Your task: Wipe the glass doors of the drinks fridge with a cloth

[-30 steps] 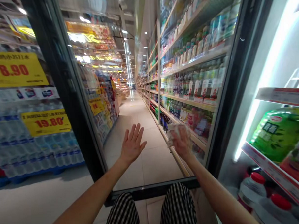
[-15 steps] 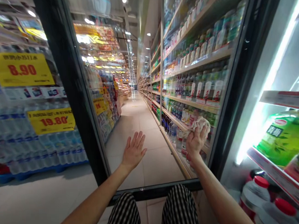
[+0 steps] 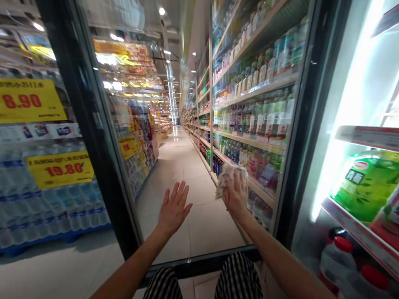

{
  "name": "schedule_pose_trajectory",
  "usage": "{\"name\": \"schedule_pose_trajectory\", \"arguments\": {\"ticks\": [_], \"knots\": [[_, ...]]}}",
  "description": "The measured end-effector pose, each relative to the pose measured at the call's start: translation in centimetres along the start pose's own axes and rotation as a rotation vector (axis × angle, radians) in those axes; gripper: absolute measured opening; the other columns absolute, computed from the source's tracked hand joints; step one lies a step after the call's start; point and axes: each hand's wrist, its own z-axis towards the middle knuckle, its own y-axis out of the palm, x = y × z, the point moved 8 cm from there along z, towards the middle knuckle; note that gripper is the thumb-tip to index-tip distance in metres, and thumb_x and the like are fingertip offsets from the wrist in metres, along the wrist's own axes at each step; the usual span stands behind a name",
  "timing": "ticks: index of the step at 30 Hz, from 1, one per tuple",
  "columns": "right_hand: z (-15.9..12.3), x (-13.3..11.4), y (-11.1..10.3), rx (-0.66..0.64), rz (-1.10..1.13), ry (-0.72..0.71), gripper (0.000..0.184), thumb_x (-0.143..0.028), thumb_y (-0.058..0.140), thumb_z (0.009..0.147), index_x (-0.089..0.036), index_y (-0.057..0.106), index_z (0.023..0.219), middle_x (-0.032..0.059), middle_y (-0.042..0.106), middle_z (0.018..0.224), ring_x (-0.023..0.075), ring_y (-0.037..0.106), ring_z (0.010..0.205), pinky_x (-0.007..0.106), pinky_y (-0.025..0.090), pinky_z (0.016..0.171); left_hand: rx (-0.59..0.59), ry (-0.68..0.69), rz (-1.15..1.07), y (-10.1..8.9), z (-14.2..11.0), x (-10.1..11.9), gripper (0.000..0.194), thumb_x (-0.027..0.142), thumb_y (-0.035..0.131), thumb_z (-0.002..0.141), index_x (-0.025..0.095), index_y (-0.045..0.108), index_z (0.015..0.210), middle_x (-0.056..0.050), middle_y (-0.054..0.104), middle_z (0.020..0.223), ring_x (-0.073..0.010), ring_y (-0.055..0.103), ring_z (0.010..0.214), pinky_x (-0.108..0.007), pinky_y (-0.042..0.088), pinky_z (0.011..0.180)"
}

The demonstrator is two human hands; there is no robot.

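A glass door (image 3: 196,229) with a black frame stands in front of me, and the aisle shows through its pane. My left hand (image 3: 174,208) lies flat against the glass low in the middle, fingers stretched and slightly apart, holding nothing. To its right, my right hand (image 3: 236,196) presses a crumpled whitish cloth (image 3: 232,176) to the pane. The cloth bunches around and above the fingers, which partly cover it. Both forearms reach up from the lower edge, above my checkered knees.
On the right, a lit cooler holds green packs (image 3: 366,186) on a shelf and bottles with red caps (image 3: 343,244) below. Stacked water bottles (image 3: 56,208) with yellow price signs (image 3: 23,100) stand at left. Drink shelves (image 3: 260,111) show in the glass.
My right hand swept the cloth rightward across the glass, then back left toward my left hand. My left hand stays on the pane, and the view shifts slightly.
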Motion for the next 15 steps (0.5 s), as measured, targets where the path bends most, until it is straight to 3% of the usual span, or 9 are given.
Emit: {"name": "schedule_pose_trajectory", "arguments": {"ticks": [2, 3, 7, 9, 11, 14, 15], "knots": [[-0.1, -1.1, 0.6, -0.103, 0.026, -0.185, 0.045, -0.021, 0.05, 0.081, -0.032, 0.048, 0.124, 0.0041, 0.039, 0.14, 0.0242, 0.024, 0.135, 0.049, 0.024, 0.107, 0.003, 0.0, -0.008, 0.0, 0.0, -0.1, 0.053, 0.04, 0.045, 0.086, 0.016, 0.038, 0.133, -0.012, 0.044, 0.135, -0.022, 0.027, 0.133, -0.042, 0.018, 0.11], [0.4, 0.1, 0.4, -0.091, 0.016, -0.159, 0.043, -0.022, 0.05, 0.081, -0.032, 0.049, 0.123, 0.0039, 0.041, 0.139, 0.0236, 0.025, 0.134, 0.05, 0.022, 0.108, 0.006, 0.003, -0.01, -0.1, 0.1, -0.1, 0.054, 0.04, 0.045, 0.086, 0.016, 0.037, 0.134, -0.011, 0.044, 0.135, -0.0217, 0.027, 0.133, -0.041, 0.018, 0.11], [3.4, 10.1, -2.7, 0.223, -0.075, 0.446, 0.044, -0.029, 0.042, 0.084, -0.021, 0.046, 0.127, 0.0151, 0.027, 0.144, 0.0328, 0.02, 0.134, 0.064, 0.021, 0.1, 0.023, 0.011, -0.005, -0.3, 0.1, 0.1, 0.057, 0.038, 0.047, 0.085, 0.016, 0.033, 0.136, -0.011, 0.044, 0.134, -0.0218, 0.028, 0.132, -0.041, 0.018, 0.11], [4.2, 11.2, -3.2, 0.307, -0.068, 0.541, 0.045, -0.031, 0.04, 0.084, -0.02, 0.046, 0.128, 0.0164, 0.021, 0.147, 0.0349, 0.017, 0.135, 0.066, 0.022, 0.098, 0.036, 0.019, 0.01, -0.4, 0.1, 0.3, 0.057, 0.036, 0.047, 0.085, 0.016, 0.031, 0.137, -0.012, 0.045, 0.134, -0.0222, 0.03, 0.132, -0.042, 0.018, 0.11], [4.7, 8.6, -2.6, 0.255, -0.028, 0.378, 0.044, -0.029, 0.042, 0.084, -0.022, 0.047, 0.127, 0.0133, 0.018, 0.148, 0.0339, 0.013, 0.136, 0.063, 0.023, 0.1, 0.036, 0.027, 0.014, -0.7, 0.1, 0.3, 0.057, 0.035, 0.046, 0.085, 0.017, 0.03, 0.137, -0.011, 0.046, 0.133, -0.0224, 0.031, 0.131, -0.042, 0.018, 0.11], [4.1, 2.4, -0.5, 0.009, 0.057, -0.096, 0.044, -0.025, 0.05, 0.08, -0.031, 0.05, 0.123, 0.005, 0.024, 0.147, 0.0291, 0.016, 0.136, 0.055, 0.026, 0.104, 0.039, 0.047, -0.01, -1.6, 0.9, -0.2, 0.057, 0.035, 0.045, 0.086, 0.018, 0.03, 0.137, -0.011, 0.046, 0.134, -0.0214, 0.03, 0.132, -0.042, 0.017, 0.11], [3.8, 1.4, -0.1, -0.046, 0.069, -0.203, 0.043, -0.025, 0.052, 0.079, -0.033, 0.051, 0.122, 0.0033, 0.026, 0.146, 0.028, 0.018, 0.136, 0.053, 0.026, 0.104, 0.049, 0.044, -0.016, -2.1, 1.4, -0.6, 0.057, 0.035, 0.045, 0.086, 0.018, 0.029, 0.137, -0.011, 0.045, 0.135, -0.0212, 0.029, 0.132, -0.042, 0.016, 0.11]]}}
